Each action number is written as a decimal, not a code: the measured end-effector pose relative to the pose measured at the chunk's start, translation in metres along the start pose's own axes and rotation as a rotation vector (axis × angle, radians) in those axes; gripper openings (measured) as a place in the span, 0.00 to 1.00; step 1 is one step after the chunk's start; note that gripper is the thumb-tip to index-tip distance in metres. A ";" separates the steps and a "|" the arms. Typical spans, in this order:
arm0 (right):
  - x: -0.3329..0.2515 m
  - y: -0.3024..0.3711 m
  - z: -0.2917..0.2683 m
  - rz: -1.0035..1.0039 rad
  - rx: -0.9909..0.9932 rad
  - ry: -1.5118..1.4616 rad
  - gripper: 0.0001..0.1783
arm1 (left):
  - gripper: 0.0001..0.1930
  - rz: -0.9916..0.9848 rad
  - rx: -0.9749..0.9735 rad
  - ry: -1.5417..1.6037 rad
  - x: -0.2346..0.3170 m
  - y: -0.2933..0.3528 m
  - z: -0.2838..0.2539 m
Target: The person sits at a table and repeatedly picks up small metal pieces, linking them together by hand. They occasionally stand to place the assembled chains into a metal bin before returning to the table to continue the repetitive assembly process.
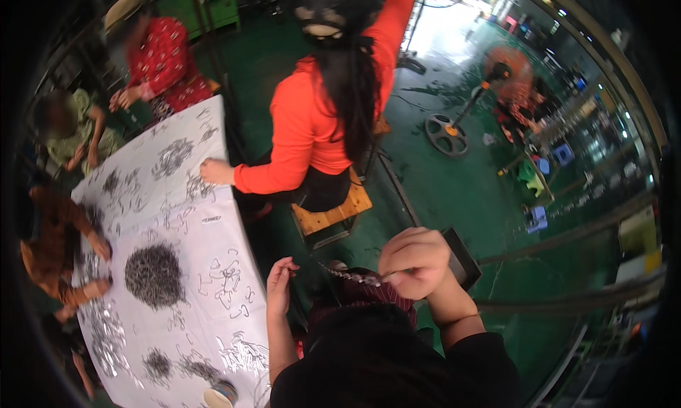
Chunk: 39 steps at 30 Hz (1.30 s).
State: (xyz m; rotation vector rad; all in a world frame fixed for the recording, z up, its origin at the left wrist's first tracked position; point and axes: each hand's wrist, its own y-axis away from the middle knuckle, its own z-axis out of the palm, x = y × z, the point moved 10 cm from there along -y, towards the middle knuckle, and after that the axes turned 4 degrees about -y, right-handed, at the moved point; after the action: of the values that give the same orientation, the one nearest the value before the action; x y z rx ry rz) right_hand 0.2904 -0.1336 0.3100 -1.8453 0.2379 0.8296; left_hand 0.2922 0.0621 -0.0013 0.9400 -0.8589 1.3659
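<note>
My right hand (417,263) is closed in a pinch on one end of a thin string of small silvery metal pieces (358,276). The string stretches leftward over my lap, its far end thin and blurred. Left of that end, my left hand (280,284) is raised beside the table edge with its fingers loosely bent and slightly apart. Nothing shows in it. A white-covered table (206,248) stands to my left, bearing a large round pile of small dark metal pieces (154,277) and loose bent hooks (227,277).
A person in an orange top (305,124) sits ahead on a wooden stool (333,208), one hand on the table. Other people sit along the table's far side. A paper cup (218,396) stands at the near edge. A standing fan (479,99) is at far right on the green floor.
</note>
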 end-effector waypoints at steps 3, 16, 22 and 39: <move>-0.022 0.023 -0.044 0.001 0.210 0.063 0.02 | 0.16 -0.028 -0.082 0.164 -0.010 -0.009 0.037; -0.104 0.103 -0.246 0.107 0.738 0.624 0.08 | 0.16 -0.347 -0.086 0.189 -0.158 -0.075 0.078; -0.170 0.136 -0.330 -0.007 0.988 0.858 0.05 | 0.13 -0.754 0.031 -0.291 -0.296 -0.028 -0.008; -0.353 0.154 -0.491 -0.353 1.277 1.169 0.04 | 0.11 -0.810 0.029 -0.568 -0.320 -0.004 -0.058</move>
State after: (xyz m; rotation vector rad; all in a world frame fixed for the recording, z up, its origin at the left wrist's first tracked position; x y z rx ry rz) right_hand 0.1604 -0.7052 0.5244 -0.8443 0.8812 -0.6752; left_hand 0.2832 -0.0132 -0.3174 1.5213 -0.7332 0.4123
